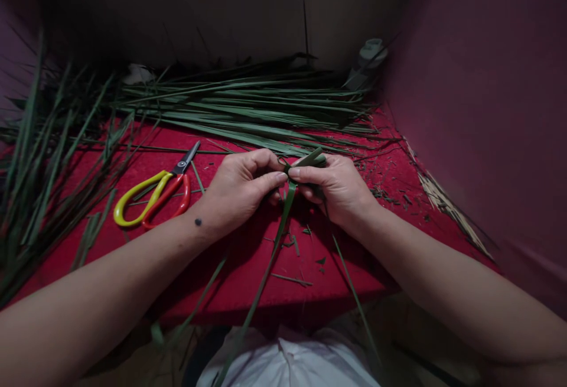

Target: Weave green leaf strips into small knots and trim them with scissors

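L hand (241,189) & R hand (340,187) pinching folded green leaf strips (310,159) btwn fingertips, ctr frame; whitish bottle (370,56) upper R, contents unclear.

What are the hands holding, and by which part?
The left hand and right hand pinch long green leaf strips at their folded, looped part.

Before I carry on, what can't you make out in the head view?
- How the folded leaf is wrapped: covered by the fingers of the left hand and right hand.
- Far end of the long strip: cut off by the bottom edge.
- What the white thing at the back is: leaves and gloom obscure it.
- Any print on the bottle: too dim and blurred.
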Action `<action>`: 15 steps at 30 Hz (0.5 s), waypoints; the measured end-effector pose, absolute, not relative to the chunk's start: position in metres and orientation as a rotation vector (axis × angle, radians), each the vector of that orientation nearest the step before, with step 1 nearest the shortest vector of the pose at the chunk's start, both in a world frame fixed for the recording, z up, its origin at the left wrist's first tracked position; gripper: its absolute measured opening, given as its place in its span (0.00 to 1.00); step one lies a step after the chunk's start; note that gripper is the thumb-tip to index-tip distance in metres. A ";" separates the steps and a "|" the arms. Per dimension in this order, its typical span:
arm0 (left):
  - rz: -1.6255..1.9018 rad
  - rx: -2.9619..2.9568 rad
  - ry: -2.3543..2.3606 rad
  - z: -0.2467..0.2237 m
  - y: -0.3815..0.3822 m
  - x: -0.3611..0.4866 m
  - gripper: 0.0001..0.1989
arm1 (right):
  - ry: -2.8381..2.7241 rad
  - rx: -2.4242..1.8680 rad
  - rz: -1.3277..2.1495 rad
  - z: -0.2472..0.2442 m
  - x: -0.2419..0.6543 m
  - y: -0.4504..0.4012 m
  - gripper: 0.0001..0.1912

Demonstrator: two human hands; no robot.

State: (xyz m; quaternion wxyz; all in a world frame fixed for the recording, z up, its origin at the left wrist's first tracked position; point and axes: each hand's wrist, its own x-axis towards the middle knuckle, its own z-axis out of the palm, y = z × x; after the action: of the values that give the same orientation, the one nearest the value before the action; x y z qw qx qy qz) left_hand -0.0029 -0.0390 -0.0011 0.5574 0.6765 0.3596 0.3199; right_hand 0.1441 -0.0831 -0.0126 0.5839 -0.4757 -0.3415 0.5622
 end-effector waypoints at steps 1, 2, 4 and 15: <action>0.746 1.589 0.849 -0.001 -0.039 -0.003 0.03 | -0.793 -1.105 1.317 -0.013 0.145 -0.083 0.09; 0.733 1.580 0.852 -0.001 -0.040 -0.002 0.03 | -0.788 -1.102 1.321 -0.013 0.145 -0.083 0.09; 0.702 1.567 0.859 -0.001 -0.040 -0.002 0.03 | -0.782 -1.100 1.317 -0.013 0.145 -0.083 0.10; 0.698 1.550 0.883 0.002 -0.043 -0.002 0.06 | -0.828 -1.109 1.286 -0.013 0.146 -0.081 0.10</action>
State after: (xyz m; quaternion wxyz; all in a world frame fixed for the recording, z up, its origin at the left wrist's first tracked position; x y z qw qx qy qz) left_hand -0.0018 -0.0427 0.0017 0.5754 0.6617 0.3770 0.2981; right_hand 0.1463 -0.0814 -0.0127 0.5860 -0.4754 -0.3552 0.5517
